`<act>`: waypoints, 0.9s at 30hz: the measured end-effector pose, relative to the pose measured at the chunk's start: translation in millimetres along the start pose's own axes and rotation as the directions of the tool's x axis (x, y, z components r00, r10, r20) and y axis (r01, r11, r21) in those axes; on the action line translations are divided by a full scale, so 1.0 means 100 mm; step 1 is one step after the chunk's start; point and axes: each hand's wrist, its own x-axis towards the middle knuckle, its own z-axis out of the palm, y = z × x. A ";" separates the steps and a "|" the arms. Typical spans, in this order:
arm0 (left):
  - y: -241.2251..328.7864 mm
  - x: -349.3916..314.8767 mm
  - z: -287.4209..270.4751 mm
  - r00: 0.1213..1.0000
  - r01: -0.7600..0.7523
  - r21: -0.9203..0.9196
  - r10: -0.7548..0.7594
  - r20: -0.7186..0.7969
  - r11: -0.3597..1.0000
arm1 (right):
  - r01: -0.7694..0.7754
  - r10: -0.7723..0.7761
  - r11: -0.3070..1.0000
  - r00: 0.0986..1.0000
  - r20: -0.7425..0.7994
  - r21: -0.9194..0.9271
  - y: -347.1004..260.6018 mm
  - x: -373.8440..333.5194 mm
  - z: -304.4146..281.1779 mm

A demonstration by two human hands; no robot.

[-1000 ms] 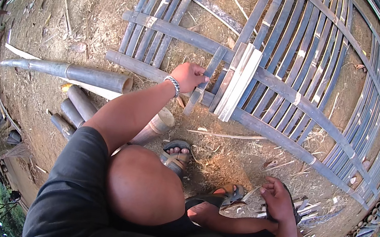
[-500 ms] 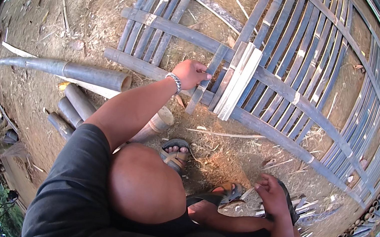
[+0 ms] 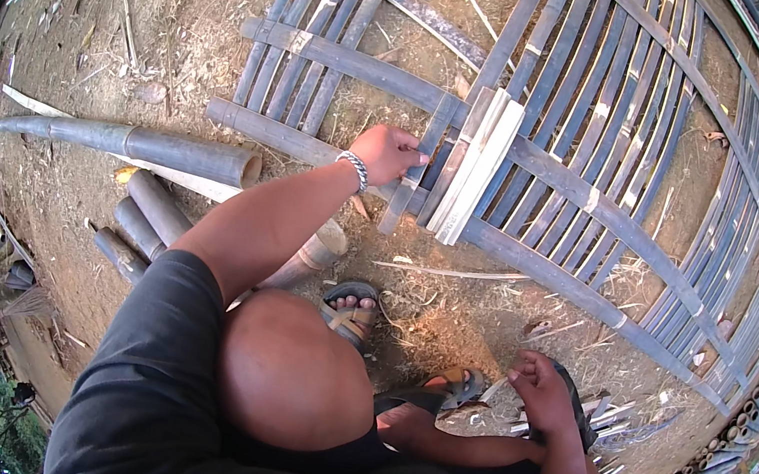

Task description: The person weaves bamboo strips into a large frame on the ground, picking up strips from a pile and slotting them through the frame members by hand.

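The left hand (image 3: 389, 155) is pinched, with its thumb and fingers on a short, dark bamboo strip (image 3: 404, 196). A chain bracelet (image 3: 354, 169) is around that wrist. From the left hand, the strip's top end is at 1 o'clock, on the far rail of a big bamboo frame (image 3: 553, 172). Its low end points to 6 o'clock and sticks out past the near rail. At 3 o'clock, just beside the strip, pale strips (image 3: 478, 168) lie side by side across both rails. More dark slats (image 3: 324, 34) cross the frame at 11 o'clock.

Between 4 and 5 o'clock, well apart from the frame, is the right hand (image 3: 543, 393). Its fingers bend in loosely, and one cannot tell if it has hold of anything.

A thin pale strip (image 3: 455, 271) lies on the dirt at 5 o'clock. The left foot (image 3: 351, 308) is at 6 o'clock, in a sandal. A thick bamboo piece (image 3: 326, 243) is at 7 o'clock, partly behind the left arm. Short dark bamboo pieces (image 3: 163, 207) lie at 8 o'clock, and a long bamboo pole (image 3: 191, 156) is near 9.
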 end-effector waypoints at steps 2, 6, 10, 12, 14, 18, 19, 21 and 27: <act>0.08 -0.03 0.02 1.000 -0.008 0.028 0.008 -0.008 1.000 | -0.002 0.002 1.000 1.000 -0.002 0.002 0.01 0.00 0.00; 0.00 0.02 -0.02 0.999 -0.034 0.089 0.032 0.025 0.995 | 0.004 -0.004 1.000 1.000 -0.003 -0.016 -0.02 0.00 0.00; 0.04 0.00 -0.01 0.999 -0.036 0.090 0.035 0.018 0.995 | -0.012 0.012 0.999 1.000 -0.013 -0.031 -0.06 -0.01 0.00; 0.05 0.00 -0.01 0.999 -0.024 0.079 0.022 0.024 0.997 | -0.008 0.008 1.000 1.000 -0.008 -0.022 -0.05 0.00 0.01; 0.07 -0.01 -0.01 1.000 -0.019 0.083 0.017 0.023 0.996 | -0.007 0.007 1.000 1.000 -0.009 -0.018 -0.03 0.00 0.01; 0.09 -0.02 -0.02 0.999 -0.036 0.120 0.034 0.019 0.992 | -0.013 0.012 1.000 1.000 -0.018 -0.025 -0.04 -0.01 0.01; 0.07 -0.01 -0.02 0.999 -0.038 0.105 0.036 0.021 0.994 | -0.012 0.012 1.000 1.000 -0.020 -0.027 -0.05 -0.01 0.02; 0.02 0.00 -0.02 0.999 -0.040 0.076 0.038 0.023 0.996 | -0.021 0.021 1.000 1.000 -0.016 -0.019 -0.06 -0.01 0.03; -0.03 0.05 0.00 0.997 -0.075 0.141 0.073 0.013 0.987 | -0.020 0.020 1.000 1.000 -0.018 -0.012 -0.01 0.00 0.01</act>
